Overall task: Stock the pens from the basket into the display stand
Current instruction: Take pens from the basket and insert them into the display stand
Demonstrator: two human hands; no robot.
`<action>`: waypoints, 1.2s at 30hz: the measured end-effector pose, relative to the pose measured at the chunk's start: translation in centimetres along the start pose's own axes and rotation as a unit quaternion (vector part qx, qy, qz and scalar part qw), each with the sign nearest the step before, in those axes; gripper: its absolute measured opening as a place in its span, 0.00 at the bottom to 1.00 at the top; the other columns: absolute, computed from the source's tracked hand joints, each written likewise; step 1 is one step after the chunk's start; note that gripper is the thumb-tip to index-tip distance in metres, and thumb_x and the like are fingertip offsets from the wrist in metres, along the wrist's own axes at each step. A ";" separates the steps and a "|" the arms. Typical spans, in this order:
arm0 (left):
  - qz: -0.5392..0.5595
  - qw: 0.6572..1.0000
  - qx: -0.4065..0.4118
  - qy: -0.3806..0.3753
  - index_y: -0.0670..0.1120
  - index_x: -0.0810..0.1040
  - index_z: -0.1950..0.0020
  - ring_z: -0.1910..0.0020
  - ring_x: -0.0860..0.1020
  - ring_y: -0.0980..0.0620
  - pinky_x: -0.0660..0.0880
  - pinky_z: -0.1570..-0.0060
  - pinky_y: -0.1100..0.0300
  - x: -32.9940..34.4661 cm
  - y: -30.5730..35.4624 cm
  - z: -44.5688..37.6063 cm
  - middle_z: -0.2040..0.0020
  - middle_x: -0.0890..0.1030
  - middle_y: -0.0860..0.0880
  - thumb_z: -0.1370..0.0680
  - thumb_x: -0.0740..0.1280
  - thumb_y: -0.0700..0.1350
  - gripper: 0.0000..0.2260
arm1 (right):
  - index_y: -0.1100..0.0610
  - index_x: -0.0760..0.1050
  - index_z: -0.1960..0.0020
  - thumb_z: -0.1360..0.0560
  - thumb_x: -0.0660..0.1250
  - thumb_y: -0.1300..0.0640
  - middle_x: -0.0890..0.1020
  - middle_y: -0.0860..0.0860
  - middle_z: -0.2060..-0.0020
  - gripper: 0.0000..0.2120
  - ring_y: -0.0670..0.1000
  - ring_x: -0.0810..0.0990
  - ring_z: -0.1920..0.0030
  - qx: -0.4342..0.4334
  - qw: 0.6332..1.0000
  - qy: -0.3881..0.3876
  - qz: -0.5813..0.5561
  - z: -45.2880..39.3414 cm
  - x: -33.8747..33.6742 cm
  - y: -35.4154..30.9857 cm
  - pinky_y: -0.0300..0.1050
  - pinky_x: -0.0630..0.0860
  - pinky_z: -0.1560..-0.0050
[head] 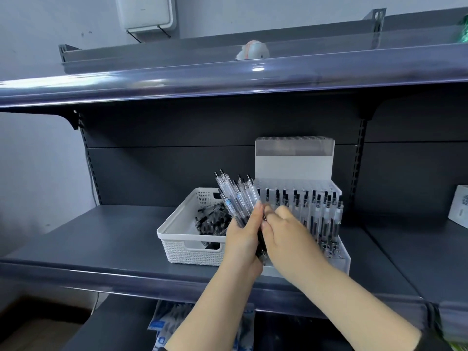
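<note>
My left hand (241, 239) grips a bunch of clear pens (236, 196) with black tips, fanned upward above the white basket (188, 249). My right hand (286, 231) pinches one pen of that bunch near its lower end, fingers curled against the left hand. More black-and-clear pens (212, 221) lie loose in the basket. Right of the basket stands the clear acrylic display stand (293, 160), its lower tiers holding several upright pens (319, 211). My right hand hides part of the stand's front.
Basket and stand sit on a dark grey shelf (101, 239). An upper shelf (228, 79) overhangs with a small white object (253, 49) on it. A white box (459, 206) stands at the far right. Packaged goods (164, 323) lie on the shelf below.
</note>
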State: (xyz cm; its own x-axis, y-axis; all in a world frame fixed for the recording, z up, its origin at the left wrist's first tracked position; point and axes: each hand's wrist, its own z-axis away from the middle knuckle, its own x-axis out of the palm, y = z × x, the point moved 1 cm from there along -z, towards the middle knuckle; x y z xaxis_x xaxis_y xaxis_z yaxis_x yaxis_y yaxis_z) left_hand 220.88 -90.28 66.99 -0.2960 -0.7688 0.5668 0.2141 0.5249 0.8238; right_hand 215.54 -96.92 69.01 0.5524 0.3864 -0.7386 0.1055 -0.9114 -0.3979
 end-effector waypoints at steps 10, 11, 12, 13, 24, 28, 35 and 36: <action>0.042 0.997 0.010 -0.057 0.40 0.79 0.46 0.63 0.82 0.46 0.79 0.64 0.56 -0.7 0.2 -0.6 0.61 0.82 0.44 0.26 0.70 0.41 0.10 | 0.55 0.66 0.28 0.21 0.61 0.57 0.68 0.42 0.60 0.21 0.45 0.72 0.61 -0.036 0.995 0.046 -0.076 0.6 -0.7 1.0 0.42 0.74 0.49; 0.042 0.997 0.010 -0.066 0.40 0.78 0.46 0.63 0.82 0.45 0.79 0.64 0.54 -0.7 0.1 -0.6 0.61 0.82 0.43 0.27 0.71 0.41 0.11 | 0.55 0.71 0.32 0.22 0.63 0.58 0.71 0.43 0.61 0.19 0.44 0.73 0.63 -0.030 0.992 0.078 -0.098 0.5 -1.2 1.1 0.41 0.76 0.52; 0.045 0.996 0.012 -0.075 0.40 0.78 0.47 0.64 0.81 0.45 0.79 0.64 0.53 -0.6 0.0 -0.4 0.61 0.81 0.42 0.28 0.72 0.40 0.12 | 0.56 0.74 0.35 0.23 0.64 0.58 0.73 0.45 0.61 0.16 0.43 0.75 0.65 -0.014 0.986 0.108 -0.127 0.3 -1.6 1.3 0.37 0.76 0.56; 0.051 0.995 0.016 -0.082 0.39 0.77 0.47 0.65 0.80 0.46 0.78 0.66 0.54 -0.4 -0.3 -0.3 0.63 0.80 0.43 0.30 0.74 0.40 0.14 | 0.56 0.77 0.39 0.23 0.65 0.57 0.74 0.45 0.61 0.14 0.41 0.76 0.66 0.009 0.979 0.129 -0.155 -0.2 -2.1 1.6 0.33 0.75 0.60; 0.012 0.993 0.005 -0.116 0.37 0.76 0.47 0.71 0.77 0.52 0.75 0.73 0.60 -0.1 -2.5 1.1 0.61 0.80 0.45 0.29 0.70 0.39 0.12 | 0.56 0.79 0.46 0.31 0.75 0.49 0.77 0.44 0.62 0.18 0.42 0.75 0.63 0.118 0.986 0.017 -0.113 -4.5 -3.3 2.8 0.38 0.71 0.59; 0.005 0.993 -0.001 -0.115 0.39 0.78 0.51 0.71 0.78 0.53 0.75 0.73 0.60 -0.2 -2.8 1.6 0.64 0.82 0.47 0.32 0.70 0.41 0.11 | 0.59 0.79 0.47 0.31 0.75 0.53 0.82 0.51 0.58 0.16 0.46 0.77 0.68 0.137 0.976 0.002 -0.167 -4.3 -3.2 3.3 0.44 0.79 0.57; 0.008 0.999 0.001 -0.048 0.36 0.77 0.47 0.68 0.80 0.48 0.78 0.70 0.59 -1.7 -1.9 1.0 0.63 0.81 0.42 0.27 0.70 0.38 0.10 | 0.65 0.79 0.47 0.27 0.70 0.62 0.83 0.58 0.56 0.10 0.54 0.84 0.60 0.171 0.917 0.076 -0.351 -3.9 -4.4 4.4 0.45 0.82 0.57; 0.019 0.999 0.006 -0.040 0.35 0.76 0.47 0.69 0.79 0.49 0.77 0.71 0.59 -2.1 -1.4 0.9 0.65 0.80 0.43 0.27 0.70 0.37 0.10 | 0.64 0.79 0.49 0.26 0.69 0.63 0.83 0.57 0.58 0.07 0.54 0.84 0.60 0.168 0.903 0.102 -0.382 -3.9 -4.8 4.4 0.44 0.82 0.57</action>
State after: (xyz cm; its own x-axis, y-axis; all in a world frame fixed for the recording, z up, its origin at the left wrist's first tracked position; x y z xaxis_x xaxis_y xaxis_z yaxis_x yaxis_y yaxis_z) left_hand 220.33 -89.11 64.64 -0.3614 -0.7175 0.5955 0.2145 0.5575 0.8020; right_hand 216.57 -103.38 72.90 0.5689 0.8190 -0.0755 0.2838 -0.2816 -0.9166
